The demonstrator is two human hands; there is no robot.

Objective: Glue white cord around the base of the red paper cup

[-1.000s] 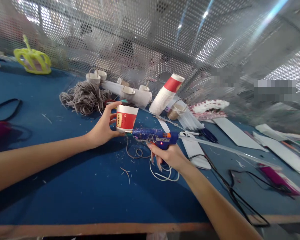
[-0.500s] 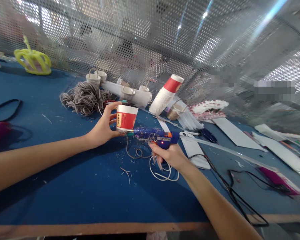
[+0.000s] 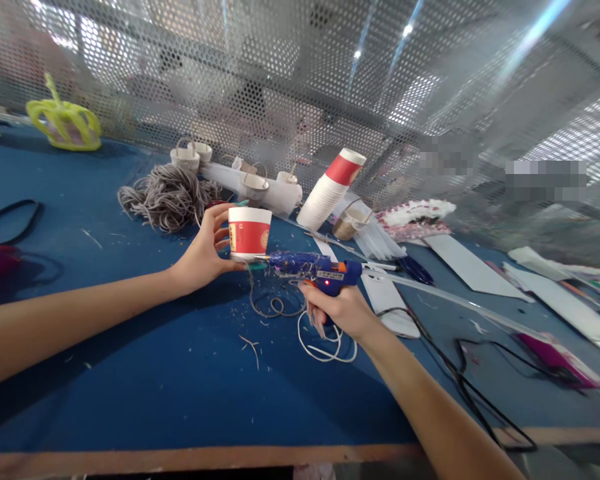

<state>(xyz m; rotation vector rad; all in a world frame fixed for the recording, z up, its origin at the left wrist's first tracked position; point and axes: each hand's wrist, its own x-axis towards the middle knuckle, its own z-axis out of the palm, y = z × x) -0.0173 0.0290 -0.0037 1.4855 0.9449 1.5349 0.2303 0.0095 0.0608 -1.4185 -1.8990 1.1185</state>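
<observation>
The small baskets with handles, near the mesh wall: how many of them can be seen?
4, possibly more hidden. Two stand side by side behind the grey cord: one, another. One leans against the white roll. A brownish one sits beside the cup stack.

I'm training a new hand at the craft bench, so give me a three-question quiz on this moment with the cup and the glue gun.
1. True or false: the left hand holds the red and white paper cup upright.
2. Where does the nozzle of the blue glue gun in the right hand point?
A. at the cup's base
B. at the stack of cups
C. at the yellow crown
3. Fill in: the bundle of grey cord lies on the ___ table.

Key
1. True
2. A
3. blue
</observation>
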